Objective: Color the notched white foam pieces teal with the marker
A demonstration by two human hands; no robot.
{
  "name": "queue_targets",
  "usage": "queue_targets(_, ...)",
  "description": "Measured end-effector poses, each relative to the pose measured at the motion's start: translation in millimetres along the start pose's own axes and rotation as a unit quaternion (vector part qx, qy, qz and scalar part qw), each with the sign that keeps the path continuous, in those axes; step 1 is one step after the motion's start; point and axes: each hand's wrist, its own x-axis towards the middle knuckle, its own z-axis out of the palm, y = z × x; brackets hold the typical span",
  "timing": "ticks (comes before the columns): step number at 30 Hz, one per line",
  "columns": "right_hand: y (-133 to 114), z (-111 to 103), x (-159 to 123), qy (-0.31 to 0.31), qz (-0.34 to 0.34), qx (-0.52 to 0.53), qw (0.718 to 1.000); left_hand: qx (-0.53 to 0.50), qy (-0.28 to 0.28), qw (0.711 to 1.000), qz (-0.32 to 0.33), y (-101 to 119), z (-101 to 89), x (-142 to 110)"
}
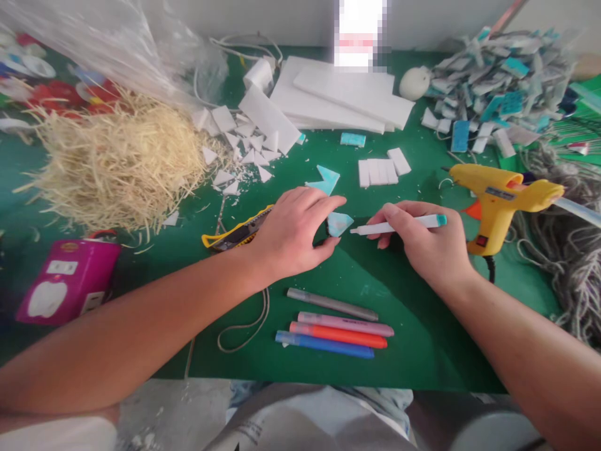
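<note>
Between the thumb and fingers of my left hand point(295, 235) is a small pale-blue foam piece point(340, 223), pointed at its right end. My right hand point(429, 244) grips a white marker pen point(399, 224) with a teal end; its tip points left, just short of the foam piece. Beyond my left fingers lies another blue piece with a notched shape point(328, 180). A yellow utility knife point(239, 232) rests partly behind my left wrist. Grey, pink, red and blue markers point(342, 335) lie side by side nearer my body.
A yellow glue gun point(498, 194) lies right, beside grey yarn point(573, 269). Straw point(122, 163) and a magenta power socket box point(70, 282) are left. White foam sheets point(338, 94), triangular scraps point(253, 147), small white blocks point(378, 172) and a heap of blue-and-white pieces point(502, 88) sit farther back.
</note>
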Motion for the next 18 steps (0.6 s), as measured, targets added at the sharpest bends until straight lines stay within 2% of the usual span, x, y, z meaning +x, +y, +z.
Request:
queue_targets(5,0.4,0.8,0.9,0.025,0.001,0.011,1.000,0.000,-0.011,1.000,-0.006,0.3,-0.2,-0.5)
queue_targets(10,1.2,1.1,1.6,0.002,0.003,0.004,1.000,0.000,-0.012,1.000,-0.005,-0.5,-0.8,-0.1)
queue_targets(14,1.3,0.6,1.5,0.020,-0.004,0.011,1.000,-0.002,-0.008,1.000,-0.006,-0.7,-0.3,0.2)
queue_targets(18,1.1,-0.5,1.0,-0.005,-0.002,-0.002,1.000,-0.003,-0.006,1.000,-0.006,-0.6,0.5,0.0)
